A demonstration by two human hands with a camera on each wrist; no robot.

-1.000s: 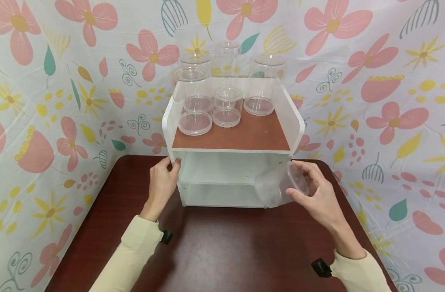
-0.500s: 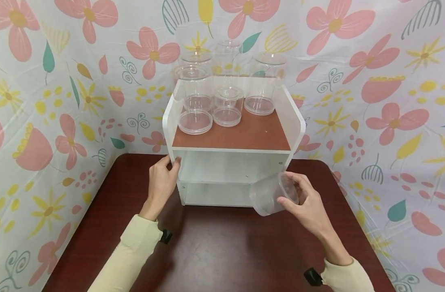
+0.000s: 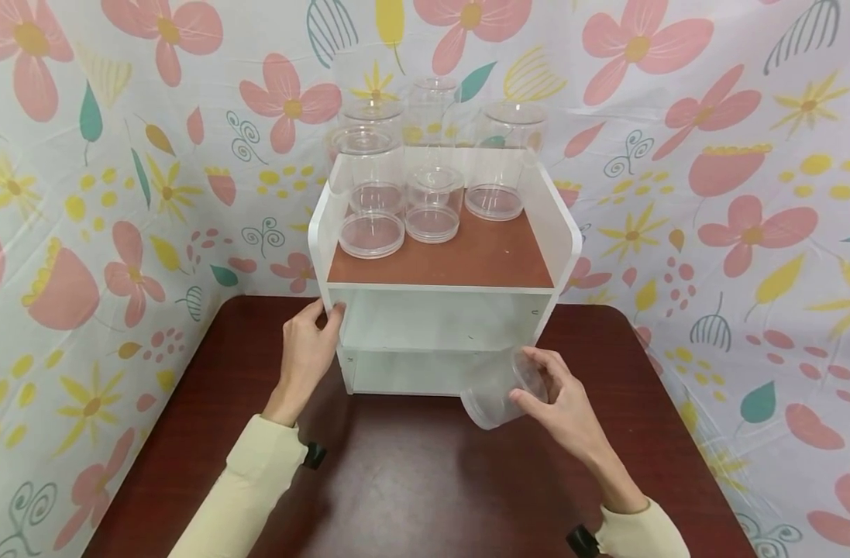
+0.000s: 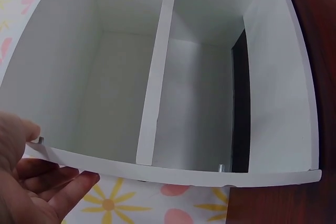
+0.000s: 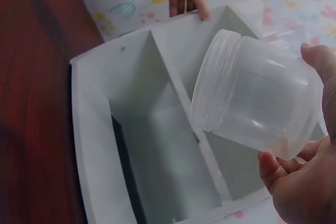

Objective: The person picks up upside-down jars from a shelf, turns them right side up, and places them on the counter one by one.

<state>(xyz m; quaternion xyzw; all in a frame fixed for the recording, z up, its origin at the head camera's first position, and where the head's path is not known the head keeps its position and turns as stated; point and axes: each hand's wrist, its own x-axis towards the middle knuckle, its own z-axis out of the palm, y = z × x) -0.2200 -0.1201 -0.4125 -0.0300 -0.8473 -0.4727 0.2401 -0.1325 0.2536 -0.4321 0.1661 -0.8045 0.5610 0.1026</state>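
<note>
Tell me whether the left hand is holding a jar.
No, the left hand grips the white shelf by its side, while the right hand holds a clear jar.

A white, box-shaped board shelf unit (image 3: 459, 263) stands on the dark-red flat table (image 3: 411, 480), its left front edge between the left hand's (image 3: 307, 345) thumb and fingers. A translucent cylindrical plastic jar (image 3: 490, 394) is in the right hand (image 3: 564, 407), before the unit's lower right front. Above and between both hands, clear cylindrical plastic jars (image 3: 372, 232) stand on top, probably five, mostly leftward. Beyond hangs a flower-printed white sheet (image 3: 676, 139).
</note>
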